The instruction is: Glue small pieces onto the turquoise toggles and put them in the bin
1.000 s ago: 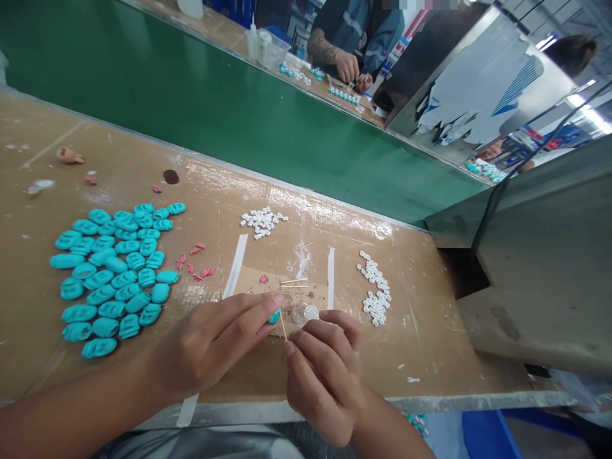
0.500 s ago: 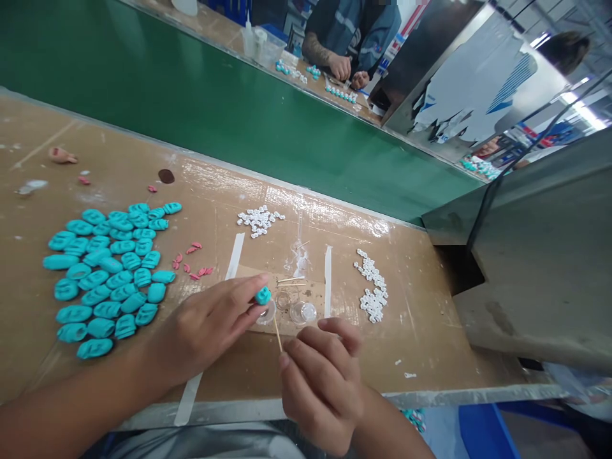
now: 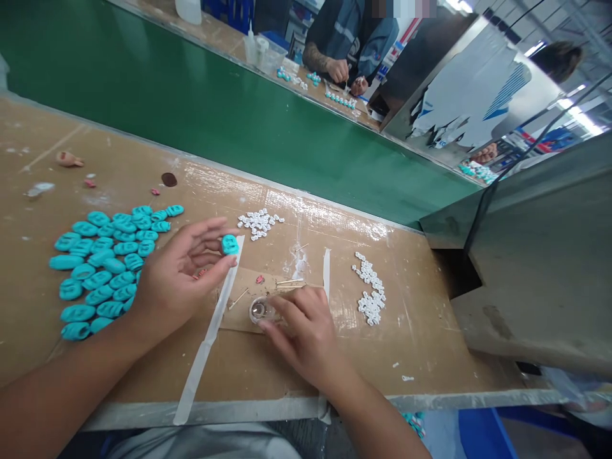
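Note:
A small teal piece (image 3: pixel 230 245) is pinched between the thumb and fingers of my left hand (image 3: pixel 179 271), raised over the table left of the cardboard sheet. My right hand (image 3: pixel 306 325) reaches over the sheet, its thumb and index finger at a small clear cup (image 3: pixel 259 310). The hand hides the cup's right side. On the sheet lie a small red piece (image 3: pixel 259 279), a thin stick (image 3: pixel 238 298) near the cup and more sticks (image 3: pixel 289 283) behind my right hand. Many teal pieces (image 3: pixel 100 258) are spread at the left, partly behind my left hand.
White pieces lie in a back pile (image 3: pixel 258 223) and a right pile (image 3: pixel 370 290). Tape strips (image 3: pixel 194 381) flank the sheet. A green divider (image 3: pixel 215 121) runs behind. Across it, a person's hands (image 3: pixel 338 71) work at another table. A metal housing (image 3: pixel 540 274) stands right.
My left hand has moved up and left with the teal piece. My right hand has moved up to the cup, and the stick it held is out of its fingers. A red piece now shows on the sheet.

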A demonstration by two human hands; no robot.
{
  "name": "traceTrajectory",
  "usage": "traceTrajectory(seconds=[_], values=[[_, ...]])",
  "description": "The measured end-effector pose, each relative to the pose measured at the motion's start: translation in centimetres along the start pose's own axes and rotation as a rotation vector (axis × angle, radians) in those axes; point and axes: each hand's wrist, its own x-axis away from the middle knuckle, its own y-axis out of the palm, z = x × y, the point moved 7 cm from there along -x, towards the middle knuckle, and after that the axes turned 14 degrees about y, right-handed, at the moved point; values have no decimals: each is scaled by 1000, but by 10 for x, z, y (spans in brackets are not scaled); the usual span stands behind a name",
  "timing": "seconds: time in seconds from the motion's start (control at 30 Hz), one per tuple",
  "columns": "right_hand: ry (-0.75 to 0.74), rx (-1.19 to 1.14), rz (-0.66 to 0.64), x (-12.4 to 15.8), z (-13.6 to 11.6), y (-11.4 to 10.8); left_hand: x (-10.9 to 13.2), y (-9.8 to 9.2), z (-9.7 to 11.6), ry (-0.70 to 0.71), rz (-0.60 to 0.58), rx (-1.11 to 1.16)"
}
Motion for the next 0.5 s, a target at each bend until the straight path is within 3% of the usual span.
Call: traceTrajectory(seconds=[0.13,0.23,0.4,0.5], values=[[-49,-93,69,-12,-3,-20,-13,-24,-5,48,141,-45],[-211,18,-43,-40,-25,-19,-18,-36,-16,30,193,-54],[-352,228,-440,-94,-52,30,-17,-33,-18,-11,181,-6],[-360,372,-576,-108,-57,67,-17,-31,-13,-4,176,-1]])
